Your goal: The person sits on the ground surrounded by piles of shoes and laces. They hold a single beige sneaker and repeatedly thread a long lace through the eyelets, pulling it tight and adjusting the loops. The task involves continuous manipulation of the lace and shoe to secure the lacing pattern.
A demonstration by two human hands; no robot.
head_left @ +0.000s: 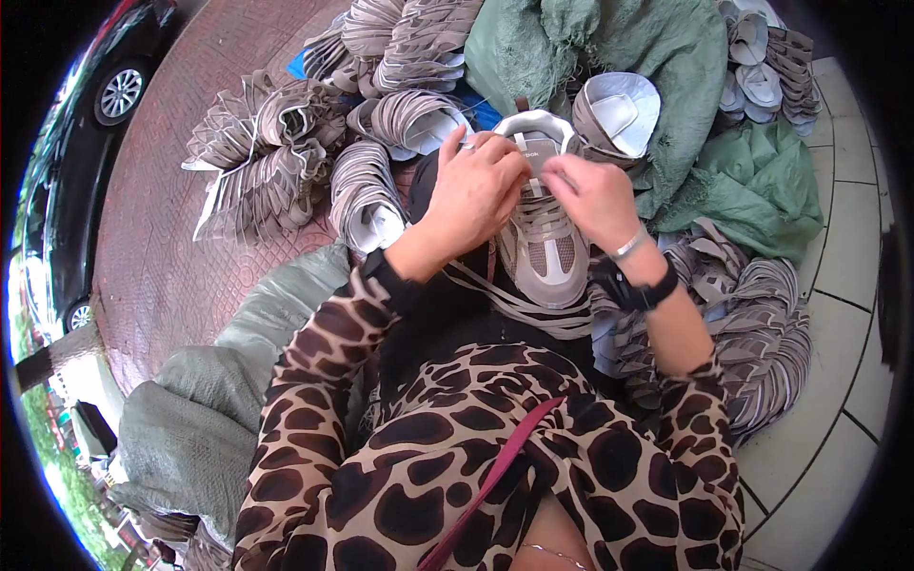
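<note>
A grey and white shoe upper (545, 249) rests on my lap, toe toward me, its tongue pointing away. My left hand (473, 188) grips the upper's left side near the eyelets, a ring on one finger. My right hand (595, 197) pinches the pale lace (533, 309) at the top eyelets; loose lace ends trail down over my lap. A bracelet and a dark watch sit on my right wrist. My sleeves are brown-spotted.
Stacks of nested grey shoe uppers (276, 152) lie fanned on the red brick paving (162, 257) to the left, more stacks (762, 333) on the right. Green sacks (666, 57) sit behind and at lower left (200, 419). Parked cars (86, 105) stand far left; pale tiles (847, 247) on the right.
</note>
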